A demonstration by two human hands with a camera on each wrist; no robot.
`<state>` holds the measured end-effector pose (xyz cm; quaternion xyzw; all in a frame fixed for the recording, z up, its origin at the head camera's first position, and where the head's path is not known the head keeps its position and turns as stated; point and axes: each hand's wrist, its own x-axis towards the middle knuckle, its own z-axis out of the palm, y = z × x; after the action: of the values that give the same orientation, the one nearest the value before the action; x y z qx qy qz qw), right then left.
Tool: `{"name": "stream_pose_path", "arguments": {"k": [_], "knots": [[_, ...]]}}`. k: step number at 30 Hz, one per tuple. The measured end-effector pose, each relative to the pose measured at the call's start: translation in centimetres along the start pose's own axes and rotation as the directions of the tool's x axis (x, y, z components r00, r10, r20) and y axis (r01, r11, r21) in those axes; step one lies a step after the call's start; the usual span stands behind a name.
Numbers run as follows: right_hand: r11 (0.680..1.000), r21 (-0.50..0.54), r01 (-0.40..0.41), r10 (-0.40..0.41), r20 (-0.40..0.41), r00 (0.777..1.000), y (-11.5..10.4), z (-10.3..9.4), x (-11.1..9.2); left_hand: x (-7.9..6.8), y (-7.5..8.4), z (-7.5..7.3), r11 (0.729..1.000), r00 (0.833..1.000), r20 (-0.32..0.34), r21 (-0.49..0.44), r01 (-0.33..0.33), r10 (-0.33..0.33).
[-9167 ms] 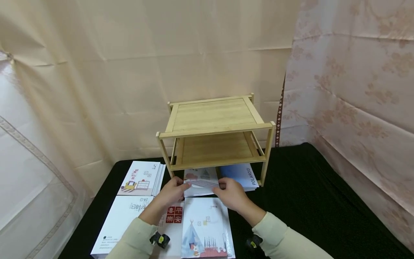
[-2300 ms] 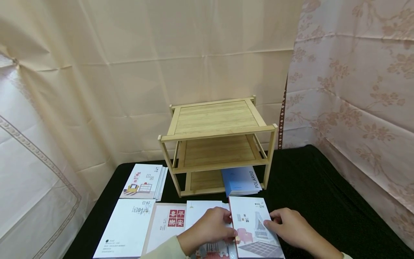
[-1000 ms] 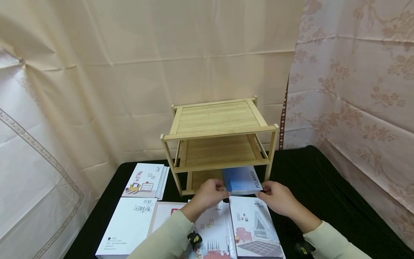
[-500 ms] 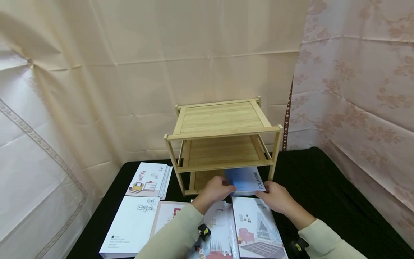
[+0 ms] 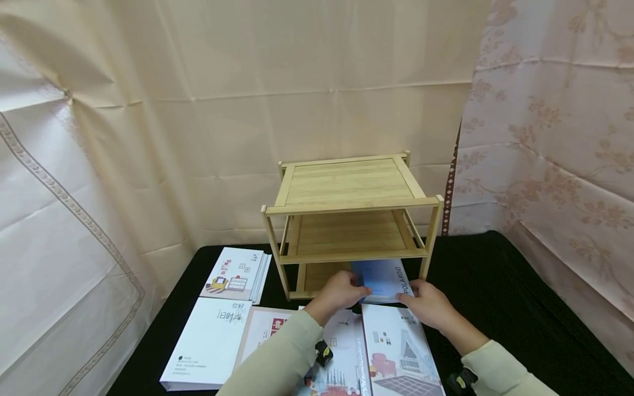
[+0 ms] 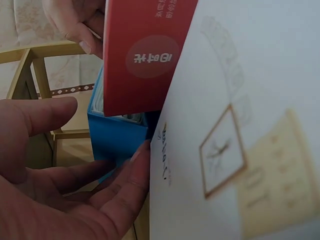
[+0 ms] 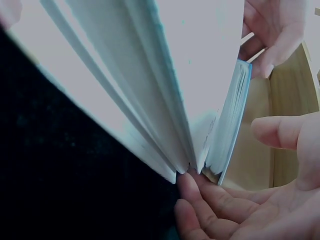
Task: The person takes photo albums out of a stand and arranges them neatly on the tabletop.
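Observation:
A blue book (image 5: 378,275) marked POLAROID lies at the right of the wooden rack's bottom shelf, its front end out past the middle shelf. My left hand (image 5: 342,291) holds its left front corner, and my right hand (image 5: 428,302) holds the right one. Bent fingers of the left hand (image 6: 100,200) lie against the blue spine (image 6: 120,140) in the left wrist view. Seen from the right wrist, fingers (image 7: 215,200) curl at the book's other side, the thumb beside the cover. Just in front lies a white book (image 5: 396,344) with a pink chair on its cover.
The three-level wooden rack (image 5: 351,181) stands at the back of the black-covered table (image 5: 495,308). More white books (image 5: 213,341) form a row along the front, with a stack of books (image 5: 235,272) behind at left. Curtains (image 5: 317,71) enclose the table.
Earlier, the hands took the pink-chair book from the bottom shelf and laid it at the row's right end. They then moved to the blue book. The head view has turned slightly left.

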<state>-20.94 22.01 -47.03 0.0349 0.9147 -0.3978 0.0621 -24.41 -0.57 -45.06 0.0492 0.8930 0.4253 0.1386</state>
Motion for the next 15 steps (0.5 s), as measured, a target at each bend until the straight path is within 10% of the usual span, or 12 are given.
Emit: {"name": "stream_pose_path", "arguments": {"k": [15], "knots": [[0.999,0.045,-0.02,0.022,-0.053,0.998,-0.15,0.47,0.08,0.53,-0.4,-0.3,0.999,0.999,-0.018,0.033,-0.035,0.035]]}}
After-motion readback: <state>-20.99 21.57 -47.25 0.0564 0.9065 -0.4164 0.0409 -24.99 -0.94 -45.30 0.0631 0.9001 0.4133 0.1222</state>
